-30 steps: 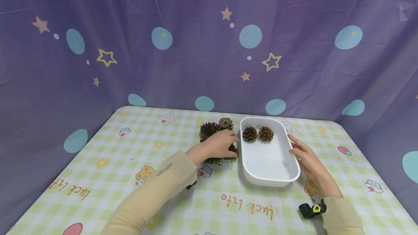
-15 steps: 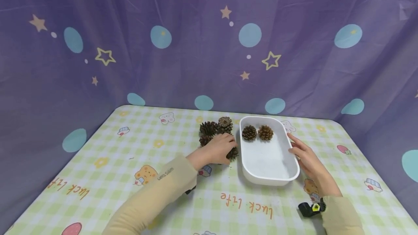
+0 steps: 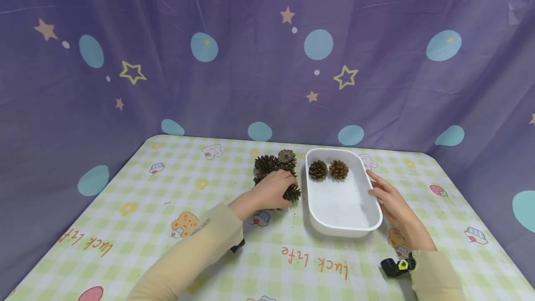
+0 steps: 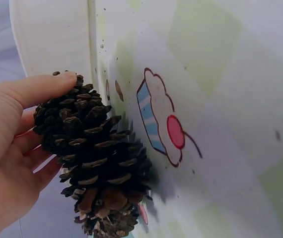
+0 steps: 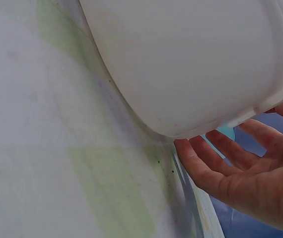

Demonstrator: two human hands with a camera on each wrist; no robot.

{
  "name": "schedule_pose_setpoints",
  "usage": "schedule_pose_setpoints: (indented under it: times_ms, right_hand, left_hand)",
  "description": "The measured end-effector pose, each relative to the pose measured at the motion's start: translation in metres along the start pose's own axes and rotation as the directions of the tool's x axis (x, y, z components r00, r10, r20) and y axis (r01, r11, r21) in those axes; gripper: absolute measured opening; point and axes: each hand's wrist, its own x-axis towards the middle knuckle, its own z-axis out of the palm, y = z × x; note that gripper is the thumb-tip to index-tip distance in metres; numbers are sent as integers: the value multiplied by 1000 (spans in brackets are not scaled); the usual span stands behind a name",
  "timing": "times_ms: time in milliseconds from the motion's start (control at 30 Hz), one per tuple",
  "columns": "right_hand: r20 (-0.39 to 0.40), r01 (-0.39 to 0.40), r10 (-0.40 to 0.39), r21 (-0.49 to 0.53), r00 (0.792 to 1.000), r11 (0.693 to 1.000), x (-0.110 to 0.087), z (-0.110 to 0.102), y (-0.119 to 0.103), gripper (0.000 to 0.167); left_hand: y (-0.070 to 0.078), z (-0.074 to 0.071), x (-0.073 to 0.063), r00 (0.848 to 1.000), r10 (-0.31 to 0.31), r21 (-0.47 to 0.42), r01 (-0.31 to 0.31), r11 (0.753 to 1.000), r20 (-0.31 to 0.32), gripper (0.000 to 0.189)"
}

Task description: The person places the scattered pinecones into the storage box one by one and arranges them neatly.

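My left hand (image 3: 272,190) grips a dark brown pine cone (image 4: 97,148) at the left of the white tray. In the left wrist view the thumb lies over one end of the cone, and the other fingers are partly hidden behind it. The cone sits low, close to the tablecloth. My right hand (image 3: 393,201) rests against the right side of the white tray (image 3: 344,232), fingertips touching its outer wall in the right wrist view. Two brown pine cones, one darker (image 3: 318,170) and one lighter (image 3: 339,170), sit side by side at the tray's far end.
More pine cones (image 3: 266,164) lie clustered beyond my left hand, one paler cone (image 3: 286,156) at the back; some are hidden by the hand. A checked tablecloth (image 3: 209,245) covers the table. A purple curtain (image 3: 251,96) hangs along its far side.
My left hand has closed round a pine cone in the cluster and drawn slightly left, away from the tray. The right hand has stayed at the tray's side.
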Motion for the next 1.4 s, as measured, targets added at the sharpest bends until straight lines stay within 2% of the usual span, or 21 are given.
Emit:
schedule_pose_setpoints:
  times_ms: [167, 300, 400, 567, 700, 1067, 1267, 1400]
  right_hand:
    - [0, -1, 1, -4, 1000, 1000, 0, -1, -1, 62]
    - [-2, 4, -4, -4, 1000, 1000, 0, -1, 0, 62]
    - [-2, 7, -7, 3, 1000, 1000, 0, -1, 0, 62]
    - [-7, 4, -4, 5, 1000, 1000, 0, 0, 0, 62]
    - [-13, 5, -4, 5, 1000, 1000, 0, 0, -1, 62]
    - [-10, 0, 0, 16, 1000, 1000, 0, 1, -2, 63]
    - [-4, 9, -9, 14, 1000, 1000, -1, 2, -1, 62]
    - [-2, 8, -8, 16, 1000, 1000, -1, 2, -1, 63]
  left_hand:
    - [-4, -5, -6, 999, -35, -124, 34, 992, -11, 52]
    - [-4, -11, -10, 997, -71, -237, 63, 970, -24, 54]
    - [-2, -14, -12, 996, -83, -284, 67, 956, -44, 57]
    - [1, -19, -11, 991, -76, -302, 41, 952, -108, 62]
    - [4, -24, -11, 987, -70, -329, 17, 944, -148, 59]
    - [8, -32, -6, 978, -78, -351, 5, 936, -193, 52]
    - [12, -31, 2, 978, -97, -364, 23, 931, -187, 54]
    - [16, -30, 8, 975, -91, -379, 8, 925, -202, 54]
